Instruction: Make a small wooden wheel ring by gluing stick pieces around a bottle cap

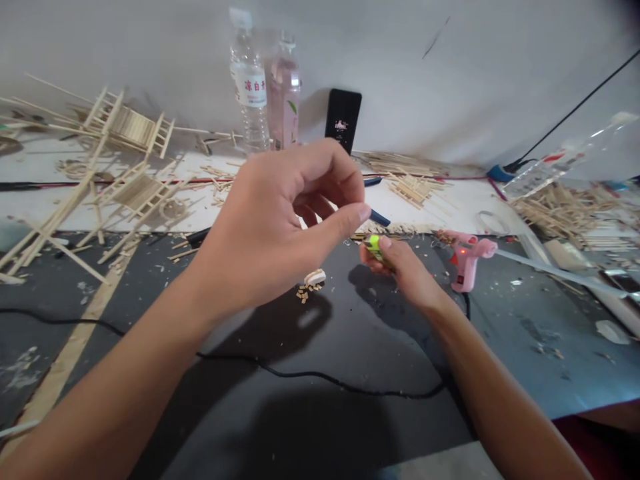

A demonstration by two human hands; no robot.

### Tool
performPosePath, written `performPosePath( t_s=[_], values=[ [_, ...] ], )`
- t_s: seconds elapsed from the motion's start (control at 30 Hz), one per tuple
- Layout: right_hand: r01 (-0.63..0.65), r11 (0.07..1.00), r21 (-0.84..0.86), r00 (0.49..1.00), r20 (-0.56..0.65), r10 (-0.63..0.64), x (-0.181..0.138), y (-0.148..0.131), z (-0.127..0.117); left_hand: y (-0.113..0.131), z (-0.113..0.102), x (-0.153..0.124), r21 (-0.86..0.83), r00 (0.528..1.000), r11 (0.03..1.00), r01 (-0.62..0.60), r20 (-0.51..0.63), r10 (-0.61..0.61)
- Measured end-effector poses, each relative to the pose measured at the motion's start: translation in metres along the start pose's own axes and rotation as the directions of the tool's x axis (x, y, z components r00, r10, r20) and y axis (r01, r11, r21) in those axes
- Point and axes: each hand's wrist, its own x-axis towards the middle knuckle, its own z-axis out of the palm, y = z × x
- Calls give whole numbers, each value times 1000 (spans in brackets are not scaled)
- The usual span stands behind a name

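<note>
My left hand [285, 220] is raised over the dark tabletop with thumb and forefinger pinched together. Whatever may sit between those fingertips is too small or hidden to make out. Lower and to the right, my right hand [403, 263] is closed around a small bright yellow-green object [373, 243]; its kind does not show. Between and below the hands, several tiny cut wooden bits [303, 293] lie beside a small white piece [316, 277]. Past the left fingertips are dark blue handles [380, 218], partly covered by the hand.
A pink glue gun [466, 260] with a lit light stands at right. Stick-built models [135, 127] are at left. Two bottles [250, 87] and a phone [343, 120] stand by the wall. Loose sticks [565, 207] pile up at right. A black cable [310, 375] crosses the front.
</note>
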Motion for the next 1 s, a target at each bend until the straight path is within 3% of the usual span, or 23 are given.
performPosePath(
  t_s=[0.13, 0.3, 0.47, 0.73, 1.0],
  values=[
    [51, 968, -244, 999, 26, -46, -5, -5, 4, -2, 0, 0, 89, 1000, 996, 10, 11, -11],
    [76, 909, -409, 997, 23, -74, -3, -4, 18, -2, 3, 0, 111, 1000, 994, -14, -13, 15],
    [117, 864, -489, 993, 42, -111, 1, -2, 34, 2, 6, 0, 100, 1000, 995, 18, -9, -17],
    [187, 708, -682, 981, 87, -175, 4, 0, 46, 2, 5, 1, 108, 999, 994, 36, 31, -40],
    [200, 682, -703, 978, 104, -180, 3, -2, 53, 1, 4, 2, 123, 998, 992, 30, 49, -36]
  ],
)
